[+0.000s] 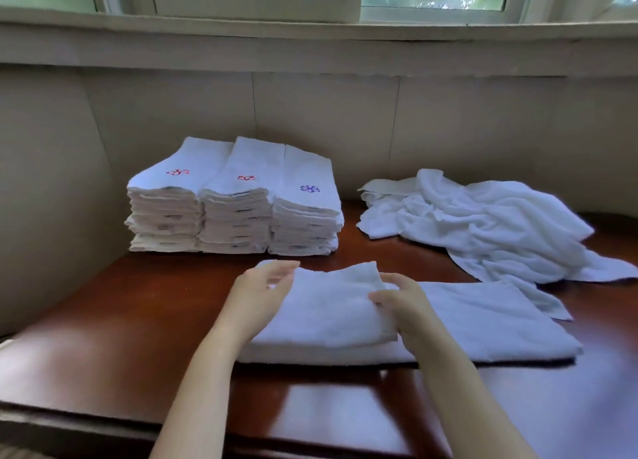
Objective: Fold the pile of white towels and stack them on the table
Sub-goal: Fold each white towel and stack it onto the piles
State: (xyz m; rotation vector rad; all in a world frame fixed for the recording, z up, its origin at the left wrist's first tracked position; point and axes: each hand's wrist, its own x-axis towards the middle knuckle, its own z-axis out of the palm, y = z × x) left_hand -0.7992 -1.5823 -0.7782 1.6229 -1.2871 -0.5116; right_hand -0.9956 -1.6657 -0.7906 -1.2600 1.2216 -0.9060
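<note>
A white towel (483,324) lies partly folded on the dark wooden table (103,338), its left part doubled over into a thicker flap (328,306). My left hand (262,293) hovers at the flap's left edge with fingers straight and blurred. My right hand (400,303) rests on the flap's right edge, fingers curled round the fold. Three side-by-side stacks of folded white towels (234,199) with red and purple embroidery stand at the back left. A loose pile of unfolded white towels (483,227) lies at the back right.
A padded beige wall (345,113) runs behind the table and along its left side, under a window sill (310,27). The table's front edge (103,420) is close to me.
</note>
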